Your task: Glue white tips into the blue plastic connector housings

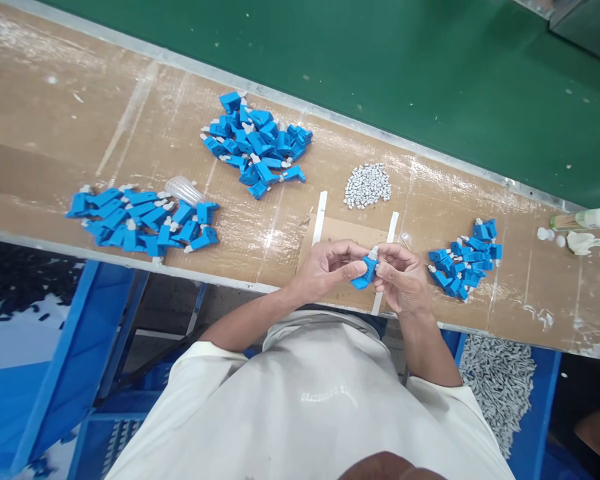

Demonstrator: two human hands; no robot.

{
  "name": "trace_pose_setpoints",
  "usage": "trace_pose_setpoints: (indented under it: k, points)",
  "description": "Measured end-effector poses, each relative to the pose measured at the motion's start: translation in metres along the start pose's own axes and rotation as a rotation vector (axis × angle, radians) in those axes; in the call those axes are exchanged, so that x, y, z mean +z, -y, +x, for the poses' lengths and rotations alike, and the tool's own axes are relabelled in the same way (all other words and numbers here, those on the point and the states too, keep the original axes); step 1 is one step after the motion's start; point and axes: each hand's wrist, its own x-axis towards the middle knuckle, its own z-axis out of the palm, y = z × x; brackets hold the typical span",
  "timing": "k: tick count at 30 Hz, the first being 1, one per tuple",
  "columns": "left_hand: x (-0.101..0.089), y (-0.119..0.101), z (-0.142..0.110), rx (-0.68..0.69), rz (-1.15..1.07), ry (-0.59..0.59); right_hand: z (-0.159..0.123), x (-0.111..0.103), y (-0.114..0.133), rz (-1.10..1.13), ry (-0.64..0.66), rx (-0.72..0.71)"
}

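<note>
A blue plastic part (364, 275) with a light grey tip is held up between my two hands, over the near edge of the bench. My left hand (333, 269) is closed on its left side, thumb lying on the blue face. On the other side, my right hand (404, 275) pinches it near the grey tip with thumb and fingers. Whether the right fingers also hold a smaller piece cannot be made out. Beyond the hands lies a heap of small grey pieces (367, 185).
Similar blue parts form a far pile (260, 143), a left pile (140, 220) and a right pile (465, 259). A clear plastic cup (185, 191) lies by the left pile. A clear container (580, 220) rests at far right. Below the bench, a blue crate (543, 400) holds grey pieces.
</note>
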Motion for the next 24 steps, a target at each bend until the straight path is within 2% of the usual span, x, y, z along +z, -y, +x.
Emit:
trace_pose_setpoints:
  k: [8,10,12,14,16,18,20,22,24]
  points:
    - [0.003,-0.006,-0.008,0.037,0.034,0.009,0.002,-0.004,-0.004,0.004,0.036,0.037]
    - [0.002,-0.010,-0.007,0.034,0.090,0.023,0.004,-0.005,-0.002,-0.032,0.038,0.035]
    - [-0.007,-0.017,0.001,0.068,0.232,0.016,0.005,-0.008,0.003,-0.074,0.042,-0.003]
    - [-0.028,-0.029,0.019,0.169,0.500,-0.090,0.004,-0.014,0.009,-0.093,0.032,-0.097]
    - [-0.060,-0.046,0.042,0.288,0.846,-0.311,0.000,-0.022,0.015,-0.090,-0.001,-0.204]
    - [-0.094,-0.066,0.061,0.296,1.152,-0.537,-0.007,-0.033,0.019,-0.104,-0.032,-0.257]
    - [-0.115,-0.081,0.070,0.262,1.343,-0.648,-0.017,-0.048,0.020,-0.146,-0.064,-0.260]
    - [-0.115,-0.087,0.064,0.311,1.433,-0.697,-0.027,-0.066,0.022,-0.184,-0.139,-0.287]
    - [-0.096,-0.083,0.047,0.430,1.472,-0.694,-0.034,-0.088,0.029,-0.242,-0.283,-0.349]
